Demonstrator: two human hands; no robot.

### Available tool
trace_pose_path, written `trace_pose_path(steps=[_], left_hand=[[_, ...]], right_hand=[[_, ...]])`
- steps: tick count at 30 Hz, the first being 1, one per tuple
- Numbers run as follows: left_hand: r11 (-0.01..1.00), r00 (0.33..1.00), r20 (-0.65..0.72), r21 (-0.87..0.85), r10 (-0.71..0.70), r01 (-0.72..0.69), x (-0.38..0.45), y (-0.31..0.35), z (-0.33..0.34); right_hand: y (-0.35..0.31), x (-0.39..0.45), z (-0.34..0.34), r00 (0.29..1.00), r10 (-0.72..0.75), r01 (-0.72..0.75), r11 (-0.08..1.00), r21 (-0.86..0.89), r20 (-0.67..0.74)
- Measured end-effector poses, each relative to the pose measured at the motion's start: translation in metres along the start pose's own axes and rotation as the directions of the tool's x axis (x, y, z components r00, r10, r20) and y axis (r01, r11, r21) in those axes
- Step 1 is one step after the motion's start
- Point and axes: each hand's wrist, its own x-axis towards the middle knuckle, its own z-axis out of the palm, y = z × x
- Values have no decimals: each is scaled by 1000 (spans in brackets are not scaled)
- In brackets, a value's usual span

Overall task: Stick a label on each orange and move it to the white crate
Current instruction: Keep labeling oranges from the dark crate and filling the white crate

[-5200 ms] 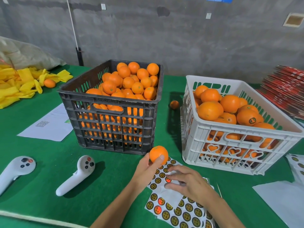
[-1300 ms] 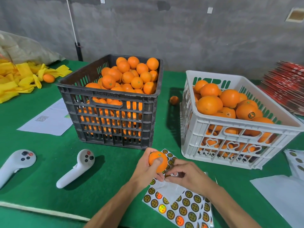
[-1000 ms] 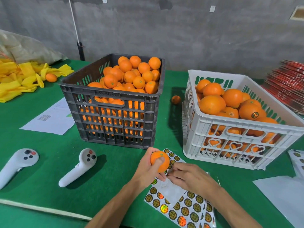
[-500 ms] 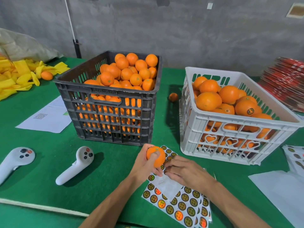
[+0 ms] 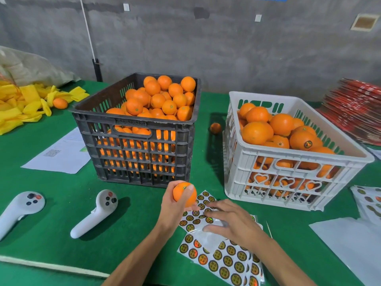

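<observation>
The left hand [image 5: 175,205] grasps an orange [image 5: 184,194] just above the label sheet [image 5: 218,259], in front of the black crate [image 5: 136,141] — small, firm and round, it probably suits a cupped grip around its sides. The right hand [image 5: 231,221] lies spread on the sheet, fingers relaxed. Whether a label is already on the orange or on a fingertip cannot be made out — the white crate [image 5: 288,162] stands near on the right.

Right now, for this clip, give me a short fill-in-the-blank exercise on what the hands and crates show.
1. The left hand grips one ____ above the green table.
2. The right hand rests on the ____ sheet.
3. The orange with a visible label lies in the ____ crate.
4. Two white ____ lie left of the hands.

Missing: orange; sticker; white; controllers
</observation>
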Motion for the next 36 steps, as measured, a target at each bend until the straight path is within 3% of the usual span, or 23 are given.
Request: trace_pose_path(steps=[4,7,11,20,25,28,33,36], left_hand=[[998,995,81,25,61,-63,-7,1,3],[993,987,129,49,96,-103,-12,2,6],[994,991,74,-28,109,-107,-10,3,5],[990,995,20,-105,98,-96,-3,9,-3],[995,999,-27,-97,-36,34,0,9,-7],[993,992,44,-1,-116,117,2,15,-7],[984,971,176,108,-160,142,-1,20,-2],[989,972,189,74,-141,129,-3,22,-4]], right_hand=[[-5,2,-6,995,-87,81,991,-104,-57],[-7,-1,-4,992,-1,3,1000,11,-128],[-7,-2,1,968,67,-38,992,122,-242],[-11,13,-3,848,316,-240,944,225,-425],[-21,30,0,746,382,-294,924,244,-546],[-26,36,-2,756,292,-247,956,158,-586],[-34,39,-8,863,-17,-88,979,-184,-505],[-35,37,-7,873,-33,-62,982,-178,-486]])
